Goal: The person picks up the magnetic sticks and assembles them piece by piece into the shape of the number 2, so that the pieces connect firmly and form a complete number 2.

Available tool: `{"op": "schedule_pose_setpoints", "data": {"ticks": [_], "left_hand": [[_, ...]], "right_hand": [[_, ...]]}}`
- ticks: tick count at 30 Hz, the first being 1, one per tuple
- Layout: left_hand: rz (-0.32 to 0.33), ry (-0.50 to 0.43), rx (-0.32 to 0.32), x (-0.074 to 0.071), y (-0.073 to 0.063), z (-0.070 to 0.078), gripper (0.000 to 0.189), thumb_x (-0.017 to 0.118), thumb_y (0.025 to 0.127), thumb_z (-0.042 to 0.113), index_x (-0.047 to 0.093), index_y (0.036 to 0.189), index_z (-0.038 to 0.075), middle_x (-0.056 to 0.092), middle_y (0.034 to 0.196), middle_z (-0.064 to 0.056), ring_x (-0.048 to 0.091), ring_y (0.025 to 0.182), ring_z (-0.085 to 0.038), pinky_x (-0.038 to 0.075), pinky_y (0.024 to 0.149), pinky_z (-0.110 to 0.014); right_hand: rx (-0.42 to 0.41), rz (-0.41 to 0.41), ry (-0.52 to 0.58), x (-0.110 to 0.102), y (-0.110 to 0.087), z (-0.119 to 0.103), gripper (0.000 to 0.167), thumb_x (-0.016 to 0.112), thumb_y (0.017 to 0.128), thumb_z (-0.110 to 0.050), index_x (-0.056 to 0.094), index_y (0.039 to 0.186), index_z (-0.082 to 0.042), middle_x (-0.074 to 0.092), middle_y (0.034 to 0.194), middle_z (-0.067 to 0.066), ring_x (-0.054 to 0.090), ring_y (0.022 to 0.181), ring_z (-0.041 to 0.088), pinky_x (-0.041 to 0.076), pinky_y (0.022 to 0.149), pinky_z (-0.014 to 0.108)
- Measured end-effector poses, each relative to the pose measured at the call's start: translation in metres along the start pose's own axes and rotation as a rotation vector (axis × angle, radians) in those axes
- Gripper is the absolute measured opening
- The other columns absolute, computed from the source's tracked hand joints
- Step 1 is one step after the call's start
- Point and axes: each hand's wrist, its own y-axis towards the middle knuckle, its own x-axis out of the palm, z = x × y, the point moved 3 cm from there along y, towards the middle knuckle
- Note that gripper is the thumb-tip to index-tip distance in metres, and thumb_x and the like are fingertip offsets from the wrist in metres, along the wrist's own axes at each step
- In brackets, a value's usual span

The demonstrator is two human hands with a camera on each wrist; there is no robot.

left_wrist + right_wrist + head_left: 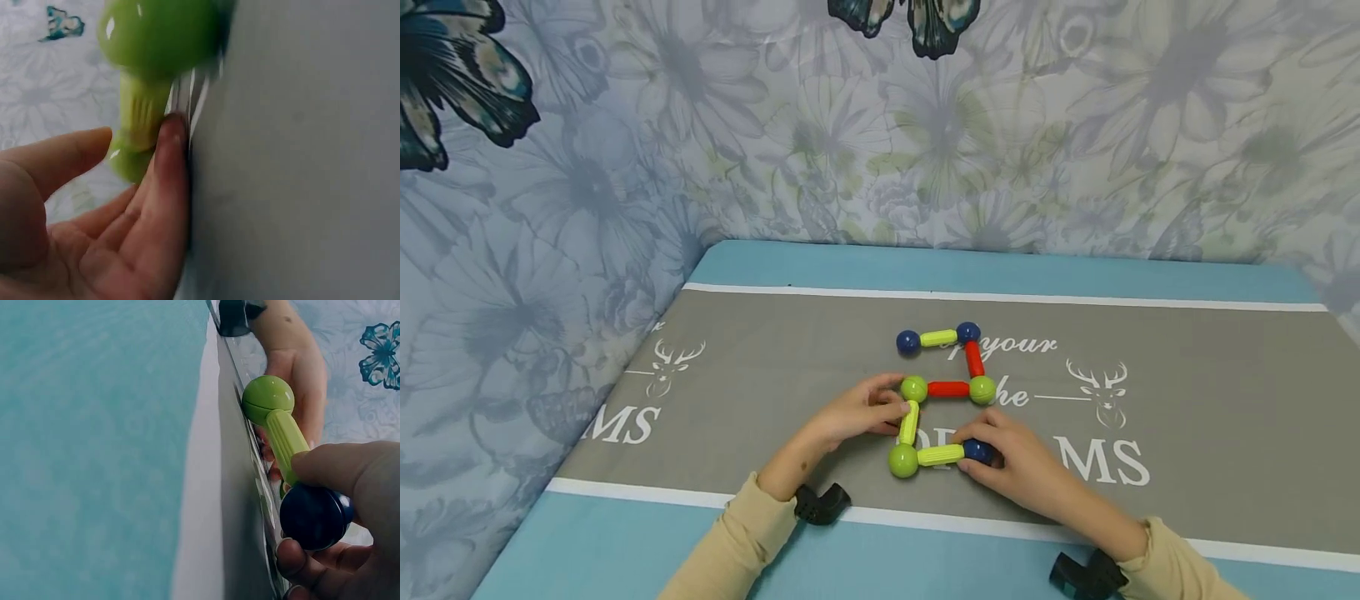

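Green and blue balls joined by short sticks form an S-like chain on the grey runner. In the head view my left hand point(857, 408) is at its left side, by the upper green ball point(914, 388) and an upright yellow-green stick point(908, 423). The left wrist view has my fingertips against that stick point(142, 112), the thumb slightly off it. My right hand point(1018, 458) pinches the dark blue ball point(977, 451) at the lower end. Its thumb presses where this ball meets a yellow-green stick point(942, 455), which runs to the lower left green ball point(903, 460).
Beyond my hands the chain continues through red sticks point(948, 389), a right green ball point(982, 390) and two dark blue balls point(908, 342). The grey runner point(790, 358) lies over a light blue table cover point(925, 542). Flowered cloth point(940, 158) stands behind.
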Motion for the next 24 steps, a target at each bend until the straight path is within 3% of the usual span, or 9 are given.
{"op": "schedule_pose_setpoints", "data": {"ticks": [3, 5, 8, 11, 15, 24], "left_hand": [[0.187, 0.368, 0.067, -0.008, 0.004, 0.009, 0.048, 0.061, 0.091, 0.009, 0.044, 0.134, -0.005, 0.058, 0.085, -0.007, 0.058, 0.069, -0.016, 0.051, 0.061, -0.029], [0.305, 0.579, 0.097, -0.013, 0.009, 0.015, 0.051, 0.066, 0.088, 0.012, 0.046, 0.133, -0.002, 0.057, 0.086, -0.008, 0.054, 0.066, -0.017, 0.047, 0.058, -0.031], [0.382, 0.768, 0.108, -0.016, 0.020, 0.019, 0.062, 0.071, 0.085, 0.021, 0.043, 0.137, 0.003, 0.056, 0.101, -0.013, 0.053, 0.076, -0.020, 0.046, 0.065, -0.035], [0.365, 0.817, 0.100, -0.017, 0.032, 0.016, 0.064, 0.074, 0.083, 0.024, 0.045, 0.137, 0.006, 0.054, 0.113, -0.016, 0.054, 0.086, -0.024, 0.047, 0.074, -0.039], [0.326, 0.808, 0.111, -0.021, 0.046, 0.012, 0.050, 0.074, 0.083, 0.016, 0.056, 0.128, 0.007, 0.056, 0.107, -0.013, 0.053, 0.087, -0.024, 0.047, 0.076, -0.039], [0.368, 0.804, 0.177, -0.032, 0.072, 0.019, 0.041, 0.070, 0.085, 0.009, 0.060, 0.125, 0.010, 0.055, 0.104, -0.013, 0.052, 0.083, -0.023, 0.047, 0.072, -0.036]], "right_hand": [[0.004, 0.002, 0.016, 0.002, -0.002, 0.002, 0.024, 0.073, 0.082, -0.017, 0.066, 0.104, -0.022, 0.051, 0.098, -0.009, 0.049, 0.079, 0.010, 0.045, 0.061, 0.023], [0.002, 0.003, 0.026, 0.004, -0.003, 0.003, 0.024, 0.074, 0.082, -0.017, 0.066, 0.104, -0.023, 0.051, 0.097, -0.009, 0.049, 0.079, 0.010, 0.045, 0.061, 0.023], [-0.005, 0.004, 0.040, 0.009, -0.004, 0.002, 0.023, 0.073, 0.082, -0.017, 0.066, 0.103, -0.023, 0.051, 0.097, -0.010, 0.049, 0.078, 0.010, 0.045, 0.061, 0.023], [-0.015, -0.001, 0.055, 0.013, -0.006, 0.001, 0.022, 0.073, 0.083, -0.018, 0.066, 0.104, -0.023, 0.051, 0.096, -0.010, 0.049, 0.078, 0.009, 0.045, 0.061, 0.022], [-0.025, -0.011, 0.083, 0.016, -0.008, 0.000, 0.021, 0.071, 0.084, -0.021, 0.066, 0.105, -0.023, 0.050, 0.096, -0.011, 0.049, 0.077, 0.007, 0.045, 0.060, 0.022], [-0.068, -0.009, 0.083, 0.002, -0.004, 0.007, 0.020, 0.069, 0.087, -0.025, 0.065, 0.106, -0.025, 0.049, 0.096, -0.012, 0.047, 0.069, 0.003, 0.044, 0.056, 0.020]]}}
